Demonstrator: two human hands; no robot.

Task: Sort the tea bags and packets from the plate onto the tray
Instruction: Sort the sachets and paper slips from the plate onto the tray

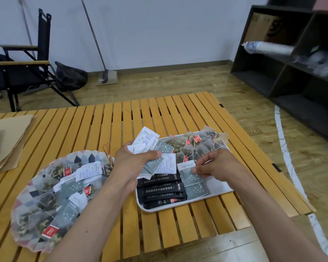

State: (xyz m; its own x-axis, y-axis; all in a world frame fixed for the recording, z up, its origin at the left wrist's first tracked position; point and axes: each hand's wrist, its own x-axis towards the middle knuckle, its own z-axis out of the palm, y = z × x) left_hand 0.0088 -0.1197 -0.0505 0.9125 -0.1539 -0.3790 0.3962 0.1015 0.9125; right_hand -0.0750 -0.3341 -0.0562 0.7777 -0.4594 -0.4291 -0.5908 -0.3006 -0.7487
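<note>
Grey packets (160, 148) are fanned in the grip of my left hand (134, 163); my right hand (214, 165) pinches one packet (190, 174) low over the tray (219, 184), which already holds sorted rows. Left of my left hand the plate (17, 205) holds many tea bags (33, 211): perhaps half remains, I judge.

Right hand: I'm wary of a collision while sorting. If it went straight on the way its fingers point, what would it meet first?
Beyond the grey packet it pinches, the right hand points left, so it would probably meet the fan of packets gripped by the left hand; depth is unclear.
</note>
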